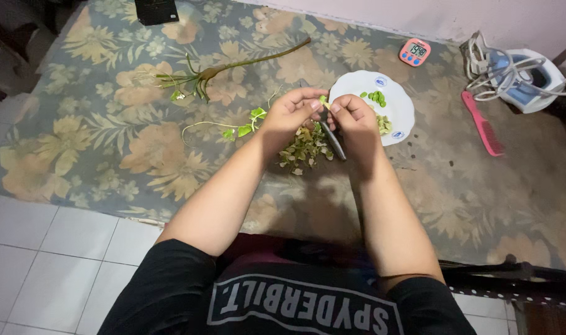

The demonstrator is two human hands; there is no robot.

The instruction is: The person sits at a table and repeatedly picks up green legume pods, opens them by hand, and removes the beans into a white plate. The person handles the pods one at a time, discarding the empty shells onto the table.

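- Both hands are up together over the floral mat (109,142), fingertips nearly meeting.
- The left hand (292,111) pinches a small green bean (323,99) between thumb and fingers, closed on it.
- The right hand (354,118) is curled tight around a knife (334,141), whose dark blade angles down and towards the body below the fist; its thumb sits just beside the green bean.
- Right under the hands lies a heap of peelings (305,149), pale and greenish, on the mat.
- Just beyond the right hand sits a white plate (397,102) with a few peeled green pieces on it and some paler bits near its lower edge.
- To the left, a leafy sprig (243,127) trails across the mat, and farther up lies a long stripped stalk (233,67).
- Off to the right: a pink digital timer (415,52), a pink comb (481,129) and a blue and white clothes iron (525,77) with its cord coiled on top.
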